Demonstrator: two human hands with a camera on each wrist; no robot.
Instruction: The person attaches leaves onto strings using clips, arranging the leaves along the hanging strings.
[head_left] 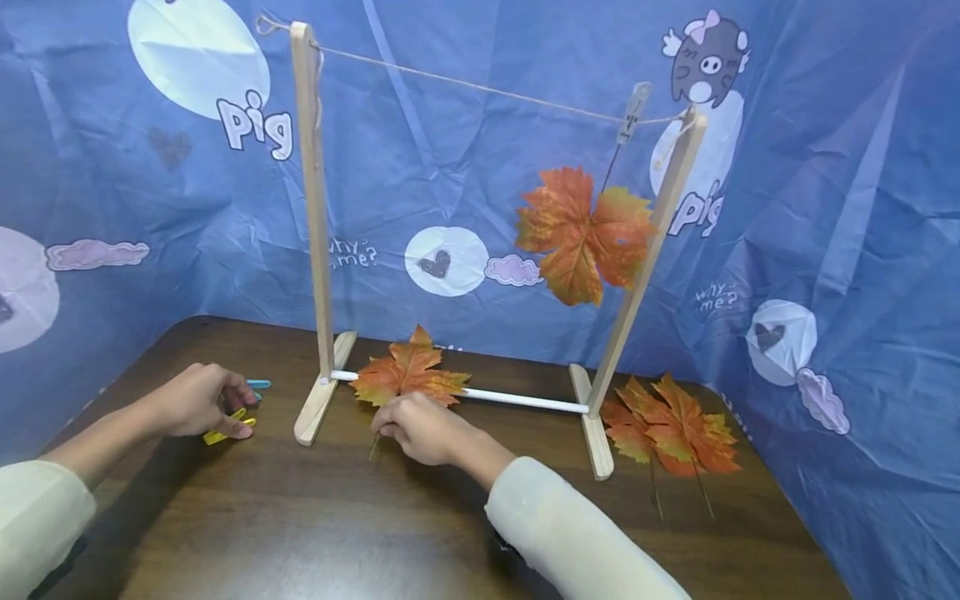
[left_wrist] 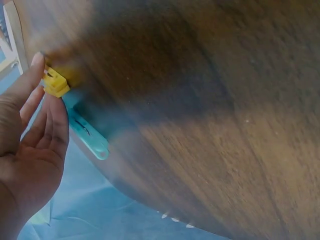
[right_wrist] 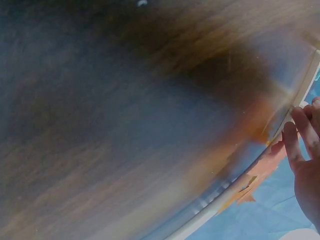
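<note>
Beside the rack's left foot, my left hand [head_left: 197,402] pinches a yellow clothespin [left_wrist: 56,84] between thumb and fingers, low over the table. A blue clothespin [left_wrist: 87,132] lies just past the fingertips. My right hand [head_left: 426,427] holds an orange artificial maple leaf [head_left: 408,367] by its thin stem, in front of the rack's white bottom bar [head_left: 525,401]. The stem's end sticks out below the fingers. Another maple leaf [head_left: 588,233] hangs from the string [head_left: 465,83] by a pale clothespin [head_left: 633,112], near the right post.
The wooden rack has a left post [head_left: 313,208], a right post [head_left: 648,258] and flat feet. Overlapping maple leaves [head_left: 686,429] lie to its right on the brown table [head_left: 315,525]. Blue printed cloth [head_left: 450,167] stands behind and at the sides.
</note>
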